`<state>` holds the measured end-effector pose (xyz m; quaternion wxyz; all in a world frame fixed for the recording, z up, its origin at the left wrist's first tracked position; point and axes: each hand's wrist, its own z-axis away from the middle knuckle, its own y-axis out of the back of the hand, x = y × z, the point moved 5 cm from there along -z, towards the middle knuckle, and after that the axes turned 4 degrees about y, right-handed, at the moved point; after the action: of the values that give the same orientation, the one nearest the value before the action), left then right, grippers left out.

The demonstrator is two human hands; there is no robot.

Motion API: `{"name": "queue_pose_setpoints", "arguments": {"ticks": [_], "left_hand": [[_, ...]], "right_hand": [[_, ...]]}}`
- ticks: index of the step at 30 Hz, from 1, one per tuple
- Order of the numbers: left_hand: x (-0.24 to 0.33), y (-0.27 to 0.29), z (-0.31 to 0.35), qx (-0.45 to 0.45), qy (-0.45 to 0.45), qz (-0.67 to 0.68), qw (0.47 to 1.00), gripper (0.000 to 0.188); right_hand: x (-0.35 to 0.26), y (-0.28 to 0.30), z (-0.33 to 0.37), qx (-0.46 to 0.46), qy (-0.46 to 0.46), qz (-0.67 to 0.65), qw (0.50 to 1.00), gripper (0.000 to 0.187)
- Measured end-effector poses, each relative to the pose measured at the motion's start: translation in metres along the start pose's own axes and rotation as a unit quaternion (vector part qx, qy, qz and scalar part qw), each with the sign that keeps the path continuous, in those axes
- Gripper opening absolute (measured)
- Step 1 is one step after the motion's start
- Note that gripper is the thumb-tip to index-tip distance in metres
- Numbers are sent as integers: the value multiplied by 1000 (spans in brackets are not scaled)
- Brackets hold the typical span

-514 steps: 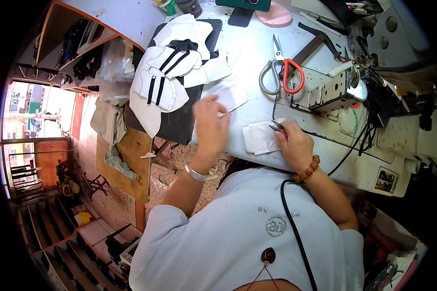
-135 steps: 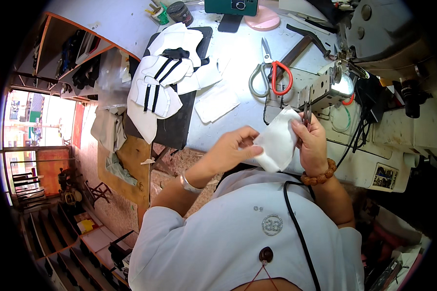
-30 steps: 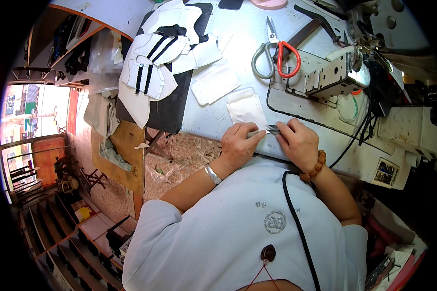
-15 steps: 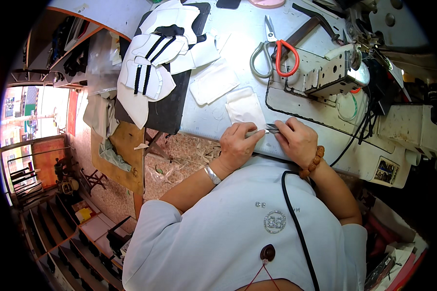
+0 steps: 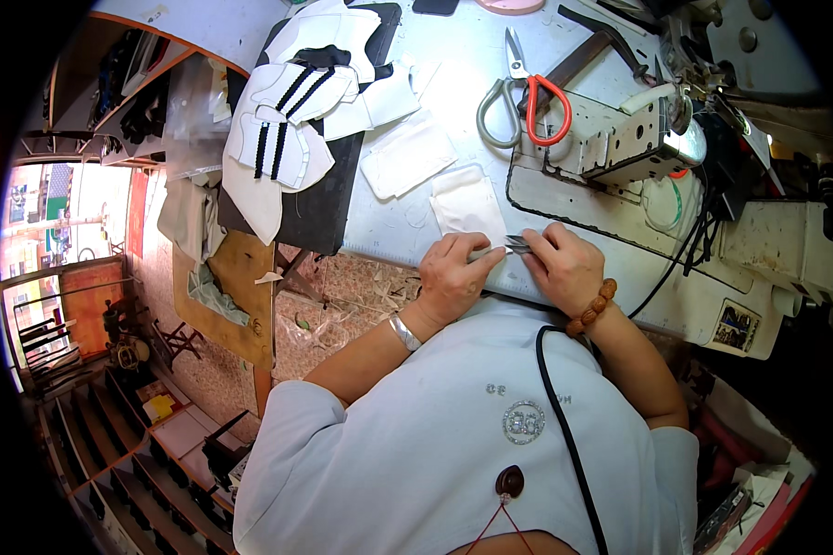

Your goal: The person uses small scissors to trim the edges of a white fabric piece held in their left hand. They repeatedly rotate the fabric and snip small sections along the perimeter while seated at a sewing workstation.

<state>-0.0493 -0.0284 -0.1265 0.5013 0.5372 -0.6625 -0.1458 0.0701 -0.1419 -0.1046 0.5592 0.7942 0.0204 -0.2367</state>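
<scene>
Two hands meet at the near edge of the sewing table (image 5: 407, 222). My left hand (image 5: 451, 277) is curled nearly closed, thumb and fingers pinched on the handle end of a small metal tool (image 5: 516, 244), probably thread snips; its exact form is too small to tell. My right hand (image 5: 565, 268), with a brown bead bracelet (image 5: 593, 307) at the wrist, is likewise curled, its fingertips touching the tool's other end, so both hands grip the same tool between them. A silver bangle (image 5: 404, 331) sits on my left wrist. Just beyond my left hand lies a white fabric piece (image 5: 467, 203), flat on the table and apart from my fingers. A second white piece (image 5: 407, 155) lies farther toward the far edge. Scissors (image 5: 523, 97) with one red and one grey handle rest beside the sewing machine head (image 5: 634, 139) toward the far right. A stack of white pieces with black stripes (image 5: 287, 129) occupies a dark board at the left edge.
</scene>
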Motion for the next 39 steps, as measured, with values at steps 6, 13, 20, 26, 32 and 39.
{"name": "queue_pose_setpoints", "arguments": {"ticks": [6,13,20,26,32,39], "left_hand": [[1,0,-1,2,1,-2,1000,30],[3,3,-4,1,6,-2,1000,26],[5,3,-7,-8,22,1,1000,19],[5,3,-6,-10,21,-1,1000,18],[8,7,-15,-32,41,18,998,15],[9,-9,-35,-116,85,18,989,19]], "right_hand": [[20,-15,2,88,-148,-227,959,24],[11,-5,4,21,-131,-110,985,23],[2,0,9,6,-55,-25,998,25],[0,-2,6,4,-54,-18,998,25],[24,-15,4,133,-199,-284,928,25],[33,-33,15,67,-297,-445,842,19]]}}
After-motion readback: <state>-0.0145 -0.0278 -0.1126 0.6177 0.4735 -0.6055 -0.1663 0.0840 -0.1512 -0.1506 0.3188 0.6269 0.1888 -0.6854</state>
